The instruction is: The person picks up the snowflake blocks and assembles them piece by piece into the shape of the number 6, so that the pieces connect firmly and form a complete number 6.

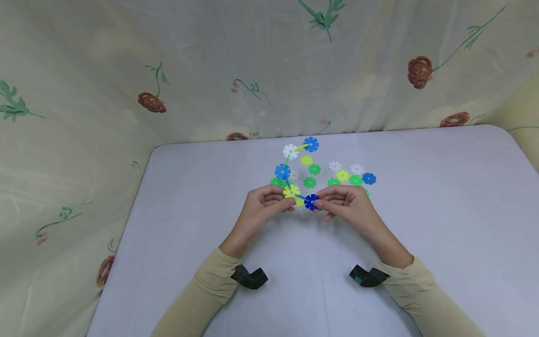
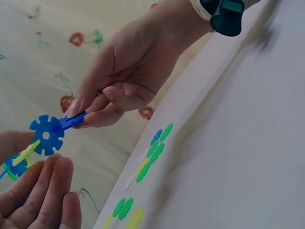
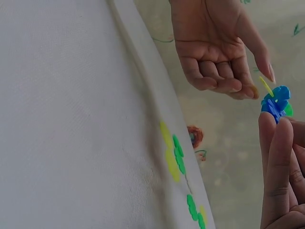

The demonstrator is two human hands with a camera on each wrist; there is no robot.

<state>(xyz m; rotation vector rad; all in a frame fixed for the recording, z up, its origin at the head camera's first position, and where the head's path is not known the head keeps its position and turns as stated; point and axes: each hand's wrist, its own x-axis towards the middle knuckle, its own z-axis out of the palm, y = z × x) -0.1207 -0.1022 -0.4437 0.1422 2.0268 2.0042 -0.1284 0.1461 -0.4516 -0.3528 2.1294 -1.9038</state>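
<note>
Near the middle of the table in the head view, a curved chain of notched plastic snowflake discs runs from a blue disc [image 1: 311, 144] through a white disc [image 1: 290, 151] and another blue disc [image 1: 282, 172] to a yellow disc [image 1: 291, 191]. Several linking discs show edge-on. My left hand [image 1: 267, 204] pinches the yellow disc between thumb and fingers. At the chain's near end, my right hand [image 1: 351, 202] pinches a dark blue disc [image 1: 310, 202], which meets an edge-on blue disc [image 2: 46, 135]. The fingers partly hide these joints.
Loose discs lie behind the hands, among them a green disc [image 1: 314, 169], a white disc [image 1: 357, 169] and a blue disc [image 1: 369, 178]. The white table [image 1: 189, 196] ends at a flowered curtain [image 1: 189, 56]. Black wrist devices [image 1: 251, 278] sit over both sleeves.
</note>
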